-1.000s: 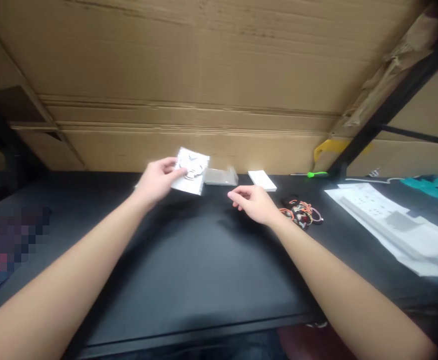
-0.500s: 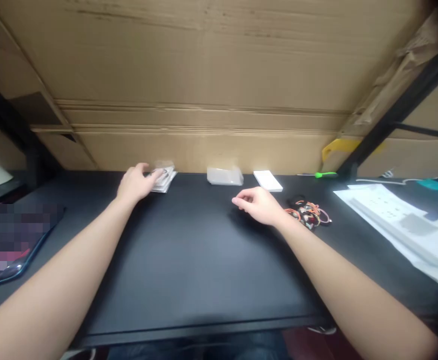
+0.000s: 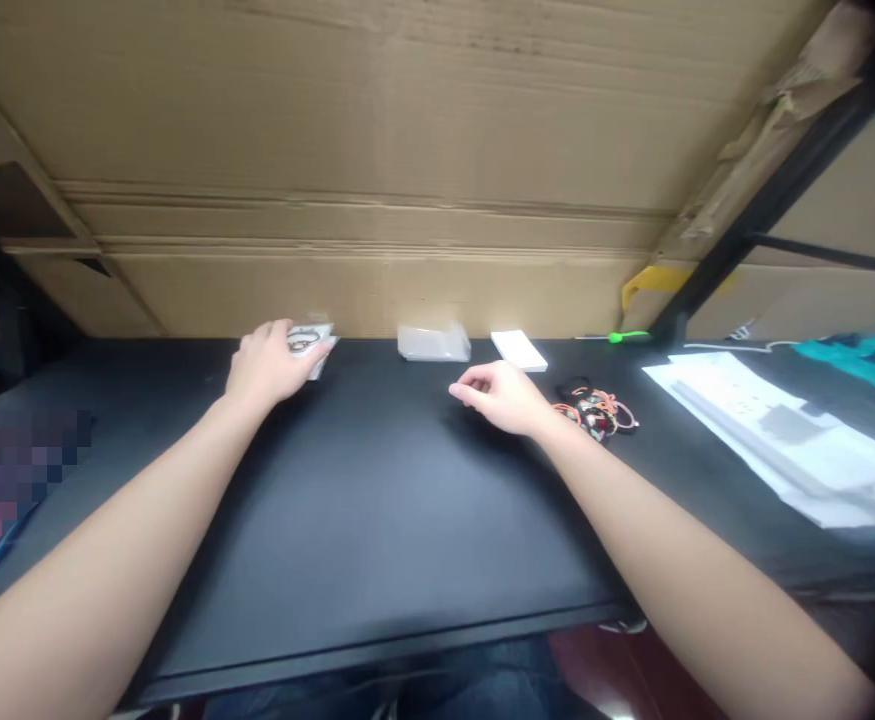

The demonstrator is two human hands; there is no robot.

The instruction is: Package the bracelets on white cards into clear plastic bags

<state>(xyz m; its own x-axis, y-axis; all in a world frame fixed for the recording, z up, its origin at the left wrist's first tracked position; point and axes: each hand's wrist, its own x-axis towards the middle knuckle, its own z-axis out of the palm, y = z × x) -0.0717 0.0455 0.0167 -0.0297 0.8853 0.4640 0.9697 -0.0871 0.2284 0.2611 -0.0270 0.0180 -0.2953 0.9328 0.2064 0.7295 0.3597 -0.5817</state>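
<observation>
At the back left of the black desk, my left hand spans a small stack of white packets, thumb along its near right side and fingers at its far left. A dark looped hair tie shows on the top packet. My right hand hovers over the desk right of centre, fingers curled and thumb against the index finger, with nothing visible in the pinch. Just beyond its wrist lies a tangled bunch of coloured hair ties, partly hidden by the forearm.
Clear plastic bags and a stack of white cards lie along the cardboard wall. A green-tipped tool is farther right. White papers and teal cloth occupy the right side. Black metal posts flank the desk.
My left hand has moved onto the packet stack, its fingers now around it. My right hand keeps its curled pose. The whole view has shifted slightly.
</observation>
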